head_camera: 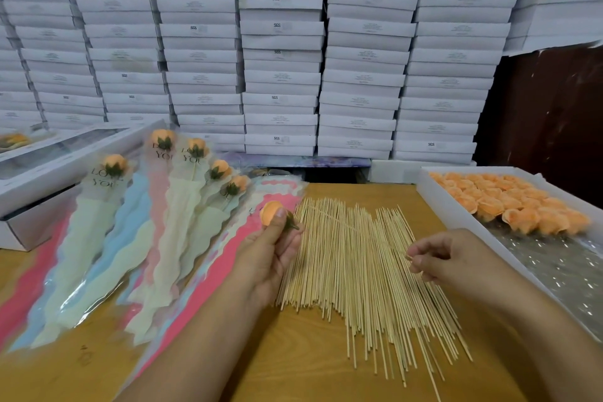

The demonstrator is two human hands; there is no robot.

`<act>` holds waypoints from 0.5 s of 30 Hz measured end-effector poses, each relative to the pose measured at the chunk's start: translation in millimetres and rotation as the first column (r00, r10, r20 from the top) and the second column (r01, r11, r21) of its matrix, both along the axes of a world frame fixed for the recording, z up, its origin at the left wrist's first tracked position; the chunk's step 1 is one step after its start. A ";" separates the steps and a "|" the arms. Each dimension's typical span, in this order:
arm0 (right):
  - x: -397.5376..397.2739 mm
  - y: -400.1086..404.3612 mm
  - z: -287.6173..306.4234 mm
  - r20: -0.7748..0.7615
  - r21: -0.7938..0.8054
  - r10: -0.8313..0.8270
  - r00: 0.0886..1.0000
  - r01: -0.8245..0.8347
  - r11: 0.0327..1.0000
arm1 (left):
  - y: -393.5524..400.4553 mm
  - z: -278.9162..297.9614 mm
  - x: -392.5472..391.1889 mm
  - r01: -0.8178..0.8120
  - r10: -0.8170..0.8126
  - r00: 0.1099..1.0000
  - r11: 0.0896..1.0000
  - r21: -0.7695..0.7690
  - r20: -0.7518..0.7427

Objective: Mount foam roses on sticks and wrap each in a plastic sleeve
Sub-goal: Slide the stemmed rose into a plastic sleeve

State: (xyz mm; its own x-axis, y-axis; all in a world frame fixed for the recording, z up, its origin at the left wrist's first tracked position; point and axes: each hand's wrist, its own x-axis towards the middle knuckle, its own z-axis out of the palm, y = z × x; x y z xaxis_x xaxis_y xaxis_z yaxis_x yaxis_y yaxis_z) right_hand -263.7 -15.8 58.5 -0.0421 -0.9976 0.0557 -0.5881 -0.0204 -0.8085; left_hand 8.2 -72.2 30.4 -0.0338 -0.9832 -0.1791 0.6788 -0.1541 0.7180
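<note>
Left hand [272, 246] gripping one orange foam rose [270, 213], just left of the spread pile of thin wooden sticks [355, 274]. Right hand [447, 259] pinching one stick [359, 230] over the pile. Five sleeved roses [169, 192] farther left, printed "LOVE YOU". Behind, white boxes [280, 52] marked "SGS".

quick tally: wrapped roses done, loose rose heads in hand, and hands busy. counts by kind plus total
Wrapped roses: 5, lying left of the pile of sticks
Rose in hand: 1, held by the left hand
Hands busy: 2; the right hand pinches a stick
Total: 8
Roses in the tray are too crowded to count.
</note>
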 end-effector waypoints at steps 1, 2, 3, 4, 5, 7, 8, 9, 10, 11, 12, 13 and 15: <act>-0.3 0.6 0.4 -0.020 -0.005 0.007 1.000 -0.007 1.000 | -0.3 0.1 1.2 -0.009 0.009 1.000 1.000 0.003 -0.021; -0.4 1.2 0.7 -0.035 -0.008 0.016 0.999 -0.016 1.000 | -0.7 0.6 1.9 -0.018 0.018 0.999 1.000 0.005 -0.039; -0.4 1.6 0.6 -0.048 -0.007 0.026 0.999 -0.027 1.000 | -0.9 1.2 2.2 -0.027 0.027 0.998 1.000 0.008 -0.056; -0.1 2.0 0.4 -0.061 -0.005 0.036 0.997 -0.037 0.999 | -1.0 1.8 2.5 -0.035 0.035 0.997 0.999 0.011 -0.069; 0.1 2.1 0.1 -0.075 -0.002 0.045 0.996 -0.046 0.999 | -1.1 2.2 2.6 -0.041 0.042 0.996 0.999 0.012 -0.075; 0.6 2.5 -0.5 -0.092 0.004 0.056 0.994 -0.056 0.998 | -0.8 2.4 2.8 -0.046 0.047 0.996 0.999 0.010 -0.074; 0.6 2.6 -0.8 -0.098 0.004 0.059 0.993 -0.059 0.998 | -0.6 2.2 2.9 -0.045 0.045 0.996 0.999 0.008 -0.072; 0.5 2.4 -1.1 -0.105 0.002 0.062 0.993 -0.062 0.998 | -0.8 1.9 2.9 -0.043 0.044 0.996 0.999 0.007 -0.072; 0.5 2.2 -1.3 -0.111 -0.001 0.061 0.992 -0.061 0.998 | -0.9 1.5 2.9 -0.042 0.042 0.996 0.999 0.006 -0.073; 0.5 2.1 -1.5 -0.116 -0.005 0.058 0.992 -0.059 0.998 | -1.2 1.4 2.7 -0.041 0.041 0.996 0.999 0.004 -0.073; 0.6 2.0 -1.5 -0.118 -0.007 0.056 0.991 -0.057 0.998 | -1.2 1.3 2.5 -0.040 0.040 0.997 0.999 0.002 -0.073; 0.8 2.0 -1.8 -0.119 -0.009 0.055 0.991 -0.057 0.998 | -1.2 1.4 2.3 -0.038 0.038 0.997 0.999 0.002 -0.071; 1.1 1.7 -2.5 -0.124 -0.012 0.055 0.991 -0.057 0.998 | -0.7 1.7 1.9 -0.030 0.030 0.998 1.000 -0.001 -0.063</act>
State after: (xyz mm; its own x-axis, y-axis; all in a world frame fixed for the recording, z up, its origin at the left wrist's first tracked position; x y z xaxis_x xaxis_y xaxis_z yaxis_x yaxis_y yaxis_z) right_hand -262.6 -14.1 56.0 0.0216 -0.9971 0.0725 -0.6809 -0.0678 -0.7292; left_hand 10.2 -72.9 32.1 -0.0151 -0.9843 -0.1760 0.7267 -0.1317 0.6742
